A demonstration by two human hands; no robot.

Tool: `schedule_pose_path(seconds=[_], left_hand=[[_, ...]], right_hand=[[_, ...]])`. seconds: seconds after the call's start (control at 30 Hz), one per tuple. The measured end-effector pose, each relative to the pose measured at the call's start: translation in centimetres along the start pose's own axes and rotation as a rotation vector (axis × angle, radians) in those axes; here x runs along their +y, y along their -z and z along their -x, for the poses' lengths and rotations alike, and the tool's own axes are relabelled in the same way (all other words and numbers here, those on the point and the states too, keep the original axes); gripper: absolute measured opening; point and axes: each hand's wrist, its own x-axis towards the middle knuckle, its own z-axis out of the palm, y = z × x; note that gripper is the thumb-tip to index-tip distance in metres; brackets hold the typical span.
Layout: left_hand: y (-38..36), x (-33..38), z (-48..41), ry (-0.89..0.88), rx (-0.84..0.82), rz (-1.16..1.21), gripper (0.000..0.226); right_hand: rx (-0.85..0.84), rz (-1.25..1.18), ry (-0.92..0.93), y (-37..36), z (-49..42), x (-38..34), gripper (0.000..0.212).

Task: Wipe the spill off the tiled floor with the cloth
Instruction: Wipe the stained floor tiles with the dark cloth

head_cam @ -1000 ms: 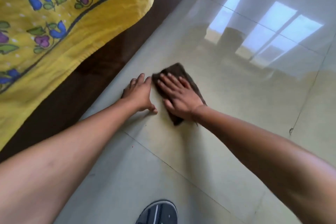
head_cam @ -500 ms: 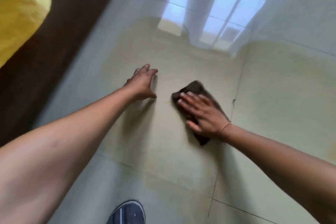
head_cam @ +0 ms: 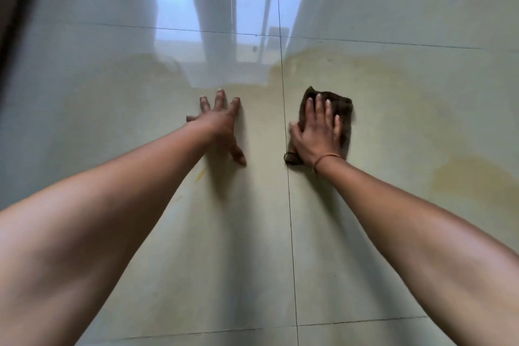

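Note:
A dark brown cloth lies flat on the glossy pale tiled floor, just right of a tile joint. My right hand presses down on the cloth with straight, spread fingers. My left hand rests flat on the bare tile left of the joint, fingers spread, touching nothing else. A yellowish stain spreads over the tile to the right of the cloth. Small yellow streaks show by my left wrist.
A dark wooden edge runs along the far left. Window light reflects on the tiles ahead of my hands. Tile joints cross the floor ahead and near my elbows.
My right hand has slid the cloth to the right, across the tile joint. The view has swung right, so the yellow bedspread and the shoe have dropped out of sight.

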Motion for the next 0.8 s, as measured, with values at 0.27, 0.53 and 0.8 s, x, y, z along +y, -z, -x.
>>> schedule_pose_path(seconds=[0.27,0.53,0.8], left_hand=[[0.0,0.2,-0.6,0.010,-0.032,0.013,0.155],[0.0,0.5,-0.8,0.011,0.001,0.011,0.153],[0.3,0.8,-0.6,0.034,0.005,0.021,0.154]], right_hand=[[-0.045,0.006,0.458,0.8,-6.8,-2.8,0.059],[0.137,-0.112,-0.352,3.1,-10.0,6.0,0.072],[-0.113,0.052,0.538,0.3,-2.7,-4.2,0.072]])
